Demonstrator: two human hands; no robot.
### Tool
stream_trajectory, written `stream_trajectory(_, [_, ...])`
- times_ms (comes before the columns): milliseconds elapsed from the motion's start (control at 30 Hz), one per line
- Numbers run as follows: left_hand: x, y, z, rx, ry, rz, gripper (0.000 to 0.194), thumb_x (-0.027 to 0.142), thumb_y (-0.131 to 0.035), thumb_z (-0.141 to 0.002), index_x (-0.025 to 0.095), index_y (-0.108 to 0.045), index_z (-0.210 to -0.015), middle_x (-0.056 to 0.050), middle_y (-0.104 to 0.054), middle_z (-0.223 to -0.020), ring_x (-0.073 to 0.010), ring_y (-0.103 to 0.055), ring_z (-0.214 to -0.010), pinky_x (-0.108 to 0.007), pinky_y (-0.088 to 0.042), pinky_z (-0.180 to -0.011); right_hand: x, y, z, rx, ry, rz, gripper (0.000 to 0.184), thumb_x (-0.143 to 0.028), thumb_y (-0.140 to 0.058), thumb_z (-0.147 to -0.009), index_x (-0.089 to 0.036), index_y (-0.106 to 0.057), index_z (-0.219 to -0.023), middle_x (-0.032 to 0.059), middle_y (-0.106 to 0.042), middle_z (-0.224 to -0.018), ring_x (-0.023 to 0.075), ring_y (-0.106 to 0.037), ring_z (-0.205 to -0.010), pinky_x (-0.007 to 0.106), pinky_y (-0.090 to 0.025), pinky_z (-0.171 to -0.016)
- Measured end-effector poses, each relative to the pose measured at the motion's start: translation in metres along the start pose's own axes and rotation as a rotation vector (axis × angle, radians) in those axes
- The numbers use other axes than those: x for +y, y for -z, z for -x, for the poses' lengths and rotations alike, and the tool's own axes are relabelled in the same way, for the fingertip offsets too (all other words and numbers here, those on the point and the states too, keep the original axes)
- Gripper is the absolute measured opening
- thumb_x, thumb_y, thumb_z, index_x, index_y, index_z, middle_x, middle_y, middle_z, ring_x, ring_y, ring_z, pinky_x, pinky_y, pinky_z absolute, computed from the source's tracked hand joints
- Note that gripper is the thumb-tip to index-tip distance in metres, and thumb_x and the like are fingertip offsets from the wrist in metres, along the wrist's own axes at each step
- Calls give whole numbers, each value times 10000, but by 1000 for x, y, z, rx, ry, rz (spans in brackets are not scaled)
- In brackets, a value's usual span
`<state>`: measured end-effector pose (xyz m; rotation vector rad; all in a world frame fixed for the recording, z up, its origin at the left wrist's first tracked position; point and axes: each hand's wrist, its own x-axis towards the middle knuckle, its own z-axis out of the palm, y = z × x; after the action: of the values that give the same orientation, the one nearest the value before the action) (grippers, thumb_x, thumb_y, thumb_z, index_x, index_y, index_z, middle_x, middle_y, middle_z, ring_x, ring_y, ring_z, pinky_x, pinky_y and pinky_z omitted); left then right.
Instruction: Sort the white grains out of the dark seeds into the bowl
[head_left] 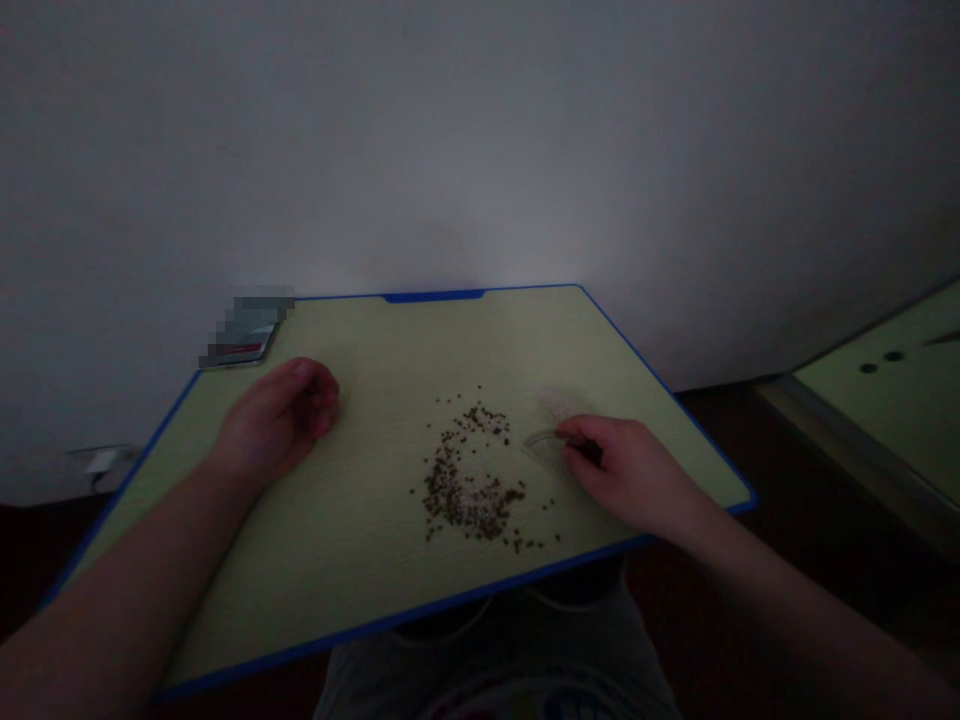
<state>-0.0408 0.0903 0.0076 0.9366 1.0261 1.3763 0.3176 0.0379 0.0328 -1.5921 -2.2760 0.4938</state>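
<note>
On the table [375, 400] lies a loose patch of mixed grains [472, 490], small dark ones among pale ones. My right hand [626, 465] is just right of it, thumb and fingers pinched together. Beside those fingertips shows the curved edge of a clear, thin thing [541, 442]; whether the fingers grip it or something smaller cannot be made out. A small heap of pale grains [556, 402] sits just beyond the hand. My left hand [289, 415] rests on the left part of the table, fingers curled in, with nothing visible in them.
A flat dark device [244, 335], partly blurred out, lies at the table's far left corner. Blue edging [435, 297] runs round the tabletop, which stands against a pale wall [450, 150]. Stray dark grains are scattered near the front edge. A light cabinet panel [892, 390] is at right.
</note>
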Motion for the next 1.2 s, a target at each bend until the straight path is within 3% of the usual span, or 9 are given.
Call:
stream_trajectory(167, [1, -1, 2, 12, 14, 4, 186, 311, -692, -695, 142, -626, -655, -5, -568, -552, -102, -483, -413, -193, -366, -313, 7, 7, 1, 29, -19, -41, 228, -178, -521, -832, -167, -684, -991, 47, -729, -835, 176, -655, -721, 277, -460, -643])
stream_trajectory(300, [0, 0, 1, -4, -5, -5, 184, 310, -660, -728, 143, -631, -656, -11, -566, -549, -103, -485, -420, -191, -370, -322, -5, -2, -1, -35, 66, -86, 225, -164, -509, -836, -187, -689, -970, 30, -728, -845, 162, -654, -728, 262, -459, -653])
stream_trajectory(400, [-2, 1, 0, 0, -2, -19, 176, 297, -636, -748, 145, -632, -657, -13, -565, -550, -102, -487, -421, -187, -372, -322, -8, -8, -5, -15, 58, -61, 224, -166, -513, -833, -180, -689, -970, 37, -726, -821, 167, -650, -709, 269, -452, -640])
stream_trajectory(633, [-1, 0, 0, 13, 11, -19, 171, 287, -630, -744, 145, -624, -650, -12, -559, -553, -101, -483, -416, -187, -363, -314, 12, 1, -10, 76, -34, -24, 197, -187, -530, -828, -173, -683, -952, 41, -721, -800, 176, -646, -690, 281, -456, -636])
stream_trajectory(1200, [1, 0, 2, -18, -16, -9, 162, 282, -638, -744, 139, -614, -674, -14, -571, -564, -96, -485, -422, -186, -360, -321, -3, -1, -12, -21, 49, -64, 211, -162, -517, -826, -182, -686, -951, 30, -717, -801, 157, -632, -680, 266, -441, -625])
